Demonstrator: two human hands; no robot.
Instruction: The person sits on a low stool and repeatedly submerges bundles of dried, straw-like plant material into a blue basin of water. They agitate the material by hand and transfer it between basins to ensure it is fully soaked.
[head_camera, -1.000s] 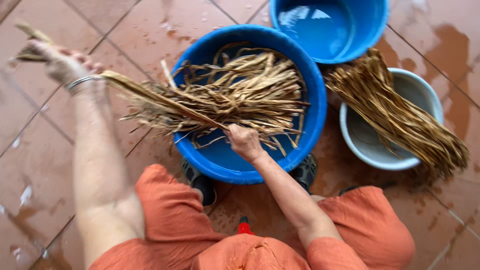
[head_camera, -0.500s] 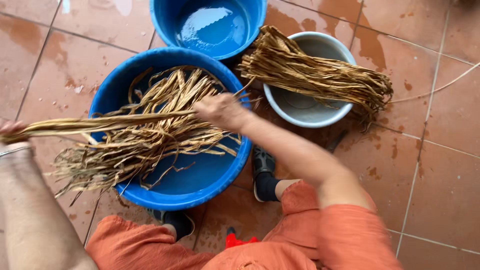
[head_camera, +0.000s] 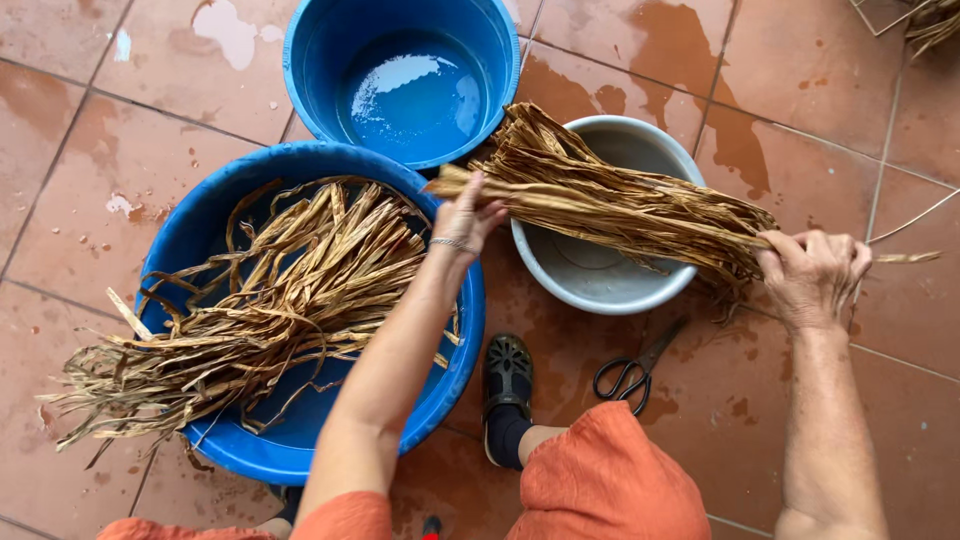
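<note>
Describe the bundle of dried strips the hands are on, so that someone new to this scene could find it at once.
Start at the grey bowl right of the two blue tubs. The bundle of dried strips lies across its rim, with the left hand at one end and the right hand at the other. Unlike the loose, tangled strips in the big blue tub, these lie gathered and parallel.

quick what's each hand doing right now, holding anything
left hand: closed on one end of the bundle of dried leaf strips lying across the grey bowl
right hand: closed on the bundle's other end
</note>
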